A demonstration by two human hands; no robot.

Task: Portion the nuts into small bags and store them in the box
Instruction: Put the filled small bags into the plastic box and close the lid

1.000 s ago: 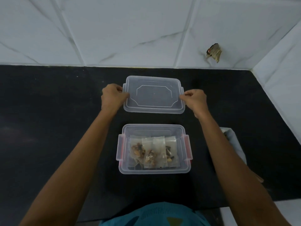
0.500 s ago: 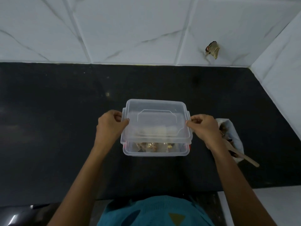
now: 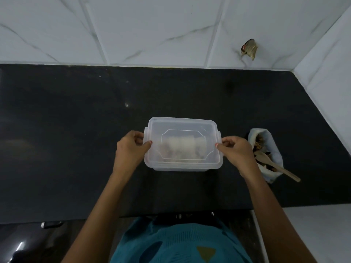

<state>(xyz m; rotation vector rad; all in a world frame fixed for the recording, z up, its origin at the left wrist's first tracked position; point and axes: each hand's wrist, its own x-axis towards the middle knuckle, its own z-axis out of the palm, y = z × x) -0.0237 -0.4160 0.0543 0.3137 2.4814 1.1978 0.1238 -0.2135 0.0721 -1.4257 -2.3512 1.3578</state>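
Now left hand (image 3: 131,149) fingers, right hand (image 3: 237,152) fingers curled, pinching lid (image 3: 182,143) ends atop box (image 3: 180,169).

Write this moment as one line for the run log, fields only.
stage: lid on box | left hand: grips lid's left edge | right hand: grips lid's right edge | bags: inside box | sack, spoon: right of box

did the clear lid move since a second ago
Yes. The clear plastic lid came toward the person, from the black countertop behind the clear plastic box onto that box, held by the left hand and right hand.
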